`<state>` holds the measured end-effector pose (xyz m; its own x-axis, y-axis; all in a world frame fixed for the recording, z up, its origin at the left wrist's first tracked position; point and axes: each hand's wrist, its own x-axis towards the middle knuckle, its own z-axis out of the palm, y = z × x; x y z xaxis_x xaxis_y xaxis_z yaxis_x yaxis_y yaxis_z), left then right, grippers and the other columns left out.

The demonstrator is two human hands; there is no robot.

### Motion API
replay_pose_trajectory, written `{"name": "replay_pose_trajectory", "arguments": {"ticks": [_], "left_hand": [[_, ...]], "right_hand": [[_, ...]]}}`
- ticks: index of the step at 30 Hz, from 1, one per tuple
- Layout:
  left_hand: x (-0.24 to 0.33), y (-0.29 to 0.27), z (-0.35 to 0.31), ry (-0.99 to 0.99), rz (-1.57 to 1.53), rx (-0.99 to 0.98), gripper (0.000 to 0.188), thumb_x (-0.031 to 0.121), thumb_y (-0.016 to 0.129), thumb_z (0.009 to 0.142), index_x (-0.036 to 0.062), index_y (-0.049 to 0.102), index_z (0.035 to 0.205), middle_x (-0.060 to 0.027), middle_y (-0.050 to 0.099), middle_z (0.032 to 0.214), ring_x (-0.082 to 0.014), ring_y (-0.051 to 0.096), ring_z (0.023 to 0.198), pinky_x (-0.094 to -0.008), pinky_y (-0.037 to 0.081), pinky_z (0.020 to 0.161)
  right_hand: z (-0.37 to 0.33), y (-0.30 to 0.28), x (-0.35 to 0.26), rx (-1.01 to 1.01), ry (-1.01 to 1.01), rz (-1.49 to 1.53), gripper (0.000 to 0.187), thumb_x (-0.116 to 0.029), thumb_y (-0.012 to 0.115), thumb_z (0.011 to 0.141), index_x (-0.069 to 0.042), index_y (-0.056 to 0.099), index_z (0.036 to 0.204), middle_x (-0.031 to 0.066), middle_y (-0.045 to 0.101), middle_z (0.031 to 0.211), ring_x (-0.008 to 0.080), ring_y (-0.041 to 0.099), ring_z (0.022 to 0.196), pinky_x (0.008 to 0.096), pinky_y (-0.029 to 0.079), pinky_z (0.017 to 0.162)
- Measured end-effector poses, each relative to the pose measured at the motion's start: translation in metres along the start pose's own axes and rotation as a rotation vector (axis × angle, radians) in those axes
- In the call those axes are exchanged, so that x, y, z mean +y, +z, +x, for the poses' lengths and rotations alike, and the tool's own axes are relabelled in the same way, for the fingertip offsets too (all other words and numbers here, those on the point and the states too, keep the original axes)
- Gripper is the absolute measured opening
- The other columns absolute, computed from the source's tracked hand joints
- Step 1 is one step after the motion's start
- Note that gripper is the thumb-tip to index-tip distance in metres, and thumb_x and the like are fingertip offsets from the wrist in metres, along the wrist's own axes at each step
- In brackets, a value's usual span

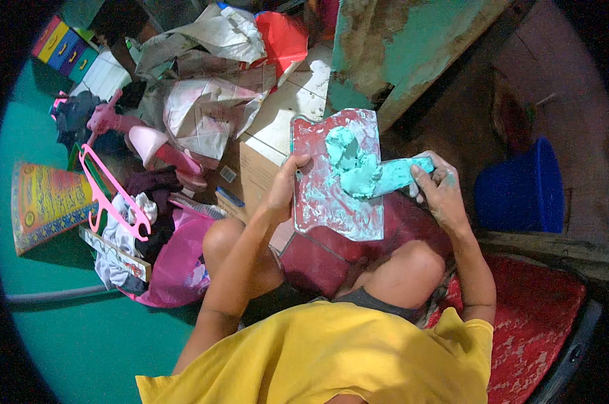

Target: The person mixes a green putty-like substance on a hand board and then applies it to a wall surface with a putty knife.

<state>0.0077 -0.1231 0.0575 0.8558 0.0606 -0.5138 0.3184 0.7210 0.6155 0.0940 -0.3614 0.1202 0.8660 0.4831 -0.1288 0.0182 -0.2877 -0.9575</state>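
My left hand (289, 182) grips the left edge of a flat red board (311, 148) smeared with white and turquoise, its thumb on the top face. On the board lies a thick lump of turquoise paste (358, 176). My right hand (439, 187) is closed round the outer end of a turquoise-coated putty knife (404, 174). The blade end of the knife meets the paste and is covered by it. Smudges of paste show on the right fingers. The board is held above my bent knees.
Left of me a pink basket (183, 262) holds clothes, with a pink hanger (109, 195) on top. Crumpled sheeting (207, 114) and cardboard (250, 168) lie ahead. A weathered green panel (412, 47) stands at the far right, a blue bucket (520, 192) and red mat (530, 323) nearer.
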Motion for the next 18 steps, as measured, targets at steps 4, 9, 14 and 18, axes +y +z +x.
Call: {"name": "replay_pose_trajectory", "arguments": {"ticks": [4, 9, 14, 18], "left_hand": [[-0.006, -0.007, 0.008, -0.035, -0.002, -0.113, 0.038, 0.032, 0.047, 0.080, 0.0019, 0.052, 0.103, -0.0089, 0.060, 0.088, -0.0198, 0.061, 0.076, -0.0337, 0.051, 0.072], [0.003, 0.004, 0.003, -0.081, 0.062, -0.169, 0.036, 0.029, 0.043, 0.082, 0.0014, 0.052, 0.103, -0.0082, 0.060, 0.090, -0.0184, 0.060, 0.080, -0.0329, 0.048, 0.076], [-0.002, 0.009, -0.003, -0.062, -0.019, -0.204, 0.038, 0.028, 0.044, 0.081, 0.0015, 0.050, 0.108, -0.0088, 0.058, 0.098, -0.0184, 0.059, 0.086, -0.0327, 0.048, 0.077], [0.004, 0.005, -0.002, -0.003, 0.124, -0.250, 0.038, 0.025, 0.044, 0.081, 0.0009, 0.050, 0.109, -0.0070, 0.058, 0.097, -0.0160, 0.057, 0.085, -0.0309, 0.046, 0.080]], "right_hand": [[-0.014, 0.005, -0.036, 0.158, -0.383, -0.489, 0.010, -0.008, 0.057, 0.080, 0.000, 0.056, 0.085, 0.0072, 0.060, 0.069, 0.0150, 0.058, 0.058, 0.0266, 0.046, 0.053], [-0.009, 0.002, -0.049, 0.239, -0.561, -0.589, 0.010, -0.007, 0.059, 0.077, -0.001, 0.057, 0.085, 0.0121, 0.060, 0.069, 0.0197, 0.062, 0.062, 0.0283, 0.046, 0.055], [0.009, -0.002, -0.063, 0.285, -0.569, -0.535, 0.010, -0.010, 0.058, 0.079, -0.002, 0.056, 0.083, 0.0114, 0.059, 0.066, 0.0189, 0.059, 0.056, 0.0285, 0.044, 0.053], [0.039, -0.020, -0.052, 0.180, -0.502, -0.500, 0.016, -0.016, 0.058, 0.081, -0.001, 0.055, 0.082, 0.0056, 0.059, 0.067, 0.0133, 0.054, 0.058, 0.0280, 0.043, 0.053]]}}
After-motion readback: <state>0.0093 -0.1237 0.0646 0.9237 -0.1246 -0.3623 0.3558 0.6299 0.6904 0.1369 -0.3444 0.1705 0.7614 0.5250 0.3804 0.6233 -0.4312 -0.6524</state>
